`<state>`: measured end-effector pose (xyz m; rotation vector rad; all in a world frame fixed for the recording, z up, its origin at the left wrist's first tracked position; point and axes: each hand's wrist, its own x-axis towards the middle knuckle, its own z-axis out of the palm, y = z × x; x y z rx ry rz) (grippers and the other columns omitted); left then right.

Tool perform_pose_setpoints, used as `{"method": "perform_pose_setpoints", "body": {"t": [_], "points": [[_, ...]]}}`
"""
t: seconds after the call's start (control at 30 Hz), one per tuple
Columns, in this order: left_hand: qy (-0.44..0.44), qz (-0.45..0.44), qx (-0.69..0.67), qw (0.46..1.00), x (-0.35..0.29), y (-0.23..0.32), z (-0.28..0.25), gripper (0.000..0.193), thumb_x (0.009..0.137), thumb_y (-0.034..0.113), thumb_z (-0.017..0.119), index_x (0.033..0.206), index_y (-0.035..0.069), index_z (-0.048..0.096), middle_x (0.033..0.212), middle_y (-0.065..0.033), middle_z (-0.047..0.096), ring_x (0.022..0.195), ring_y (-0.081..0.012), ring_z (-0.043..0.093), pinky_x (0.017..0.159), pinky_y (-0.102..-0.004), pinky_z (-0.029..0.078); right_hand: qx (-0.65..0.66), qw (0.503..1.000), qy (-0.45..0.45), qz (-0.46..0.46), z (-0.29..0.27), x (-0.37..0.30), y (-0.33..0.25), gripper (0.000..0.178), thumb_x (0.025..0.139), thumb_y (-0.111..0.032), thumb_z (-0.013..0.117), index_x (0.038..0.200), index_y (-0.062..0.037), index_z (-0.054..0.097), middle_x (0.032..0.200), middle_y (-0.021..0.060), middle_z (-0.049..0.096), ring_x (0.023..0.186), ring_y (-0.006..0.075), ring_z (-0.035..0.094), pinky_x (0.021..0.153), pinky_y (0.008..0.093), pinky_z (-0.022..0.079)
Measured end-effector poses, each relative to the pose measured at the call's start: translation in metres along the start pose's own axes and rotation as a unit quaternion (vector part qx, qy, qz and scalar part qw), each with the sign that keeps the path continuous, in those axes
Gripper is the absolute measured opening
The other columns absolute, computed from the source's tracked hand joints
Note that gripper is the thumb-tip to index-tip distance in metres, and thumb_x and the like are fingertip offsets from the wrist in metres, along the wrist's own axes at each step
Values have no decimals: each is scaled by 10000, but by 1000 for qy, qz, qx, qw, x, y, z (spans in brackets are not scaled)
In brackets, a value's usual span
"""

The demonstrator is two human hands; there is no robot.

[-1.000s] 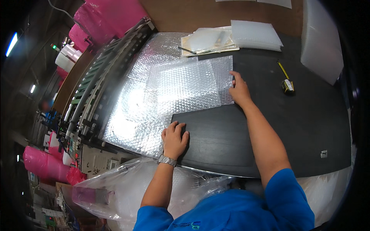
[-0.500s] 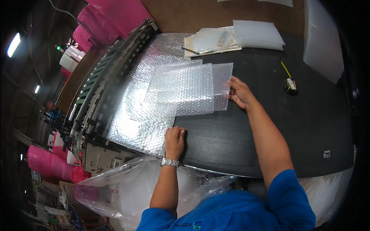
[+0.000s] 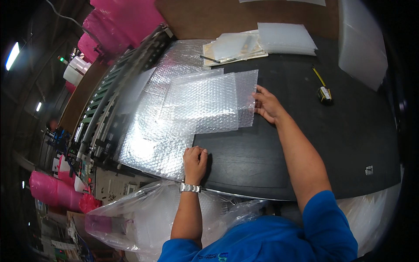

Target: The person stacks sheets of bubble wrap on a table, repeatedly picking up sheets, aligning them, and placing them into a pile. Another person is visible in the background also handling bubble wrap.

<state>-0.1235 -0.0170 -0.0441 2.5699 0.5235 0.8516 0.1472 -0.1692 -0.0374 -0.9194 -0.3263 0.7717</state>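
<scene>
A wide sheet of bubble wrap [image 3: 148, 135] runs from a machine onto the black table [image 3: 331, 144]. My left hand [image 3: 195, 160] is curled over the sheet's near corner at the table's front edge; a metal watch sits on that wrist. Cut bubble wrap pieces [image 3: 205, 105] lie stacked on top of the sheet. My right hand [image 3: 267, 105] grips the right edge of that stack, fingers bent around it.
A yellow tape measure [image 3: 324, 92] lies to the right of my right hand. Flat clear bags [image 3: 286, 38] and a tray of papers [image 3: 233, 47] sit at the table's back. Pink rolls [image 3: 126, 19] stand behind the machine [image 3: 113, 100]. A clear plastic sack [image 3: 144, 218] hangs below the table.
My right hand has slid the cut pieces leftward and farther back over the sheet. My left hand has curled from flat to closed on the sheet's corner.
</scene>
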Motion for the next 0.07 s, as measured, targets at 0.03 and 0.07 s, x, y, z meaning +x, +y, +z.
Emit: {"method": "perform_pose_setpoints", "body": {"t": [0.03,0.07], "points": [[-5,-8,1,1000,1,2,-1,156,805,172,553,724,38,558,806,-101,594,811,-285,539,901,-429,330,5,1000,-1,-2,-1,0,0,622,835,-141,555,1343,-35,213,975,72,533,787,159,545,695,320,481],[-9,-16,2,1000,2,6,-3,153,804,176,557,733,40,560,810,-103,597,818,-282,542,902,-427,330,10,1000,-6,-4,-1,0,0,626,835,-153,560,1344,-39,214,995,78,536,806,164,549,704,323,481]]}}
